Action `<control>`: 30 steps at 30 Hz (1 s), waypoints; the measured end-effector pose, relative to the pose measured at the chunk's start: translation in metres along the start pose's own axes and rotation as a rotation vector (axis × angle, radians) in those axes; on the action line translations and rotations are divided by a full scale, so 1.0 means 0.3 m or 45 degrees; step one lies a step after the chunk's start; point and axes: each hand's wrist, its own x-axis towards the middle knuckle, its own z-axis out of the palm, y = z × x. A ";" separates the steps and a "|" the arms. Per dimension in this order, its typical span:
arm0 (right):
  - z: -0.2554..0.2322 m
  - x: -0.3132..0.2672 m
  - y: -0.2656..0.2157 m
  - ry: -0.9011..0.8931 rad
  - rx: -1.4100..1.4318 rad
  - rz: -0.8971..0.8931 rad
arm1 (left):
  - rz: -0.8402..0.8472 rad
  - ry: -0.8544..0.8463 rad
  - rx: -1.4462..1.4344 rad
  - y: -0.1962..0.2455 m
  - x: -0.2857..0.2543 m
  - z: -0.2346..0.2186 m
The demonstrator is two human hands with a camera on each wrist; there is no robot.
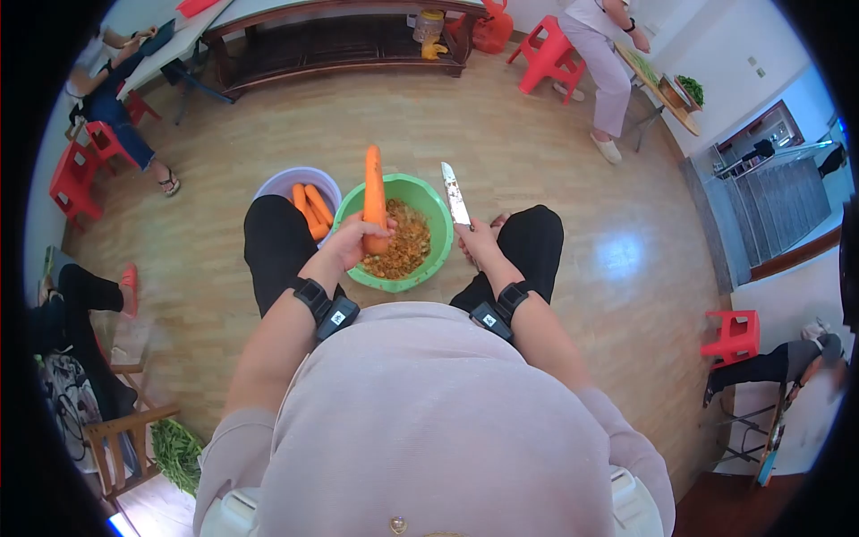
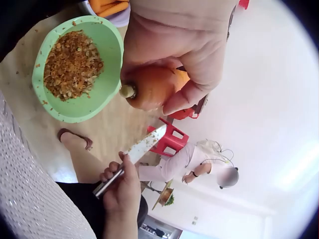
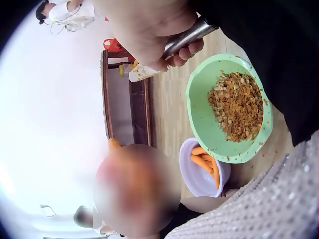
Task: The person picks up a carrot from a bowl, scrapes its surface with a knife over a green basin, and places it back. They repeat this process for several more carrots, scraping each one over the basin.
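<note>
My left hand [image 1: 352, 238] grips a large carrot [image 1: 373, 192] near its thick stem end, tip pointing up and away, over the green basin [image 1: 438, 245]. In the left wrist view the carrot's stem end [image 2: 128, 91] shows between thumb and fingers. My right hand [image 1: 480, 242] holds a knife [image 1: 455, 193] by its metal handle [image 3: 188, 38], right of the basin, apart from the carrot. Orange bits stick to the blade [image 2: 145, 143]. Inside the basin lies a heap of brown and orange peelings [image 1: 402, 243]. Several peeled-looking carrots [image 1: 310, 208] lie in a lavender basin [image 1: 273, 185] at the left.
Both basins stand on the floor by my knees. A wooden shelf table [image 1: 335, 49] is at the far side. Red stools [image 1: 547, 55] and other people surround the area. A basket of greens [image 1: 176, 455] sits at the lower left. A doorway with stairs [image 1: 783, 215] lies right.
</note>
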 end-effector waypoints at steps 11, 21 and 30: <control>0.088 -0.098 -0.148 0.032 -0.535 -0.761 | -0.202 -0.014 0.023 -0.062 -0.011 -0.045; 0.174 -0.062 -0.239 -0.299 -0.831 -0.769 | -0.132 0.034 -0.135 -0.065 0.002 -0.046; 0.127 0.071 -0.241 0.024 -0.932 -0.794 | -0.131 -0.007 0.015 -0.040 0.047 -0.019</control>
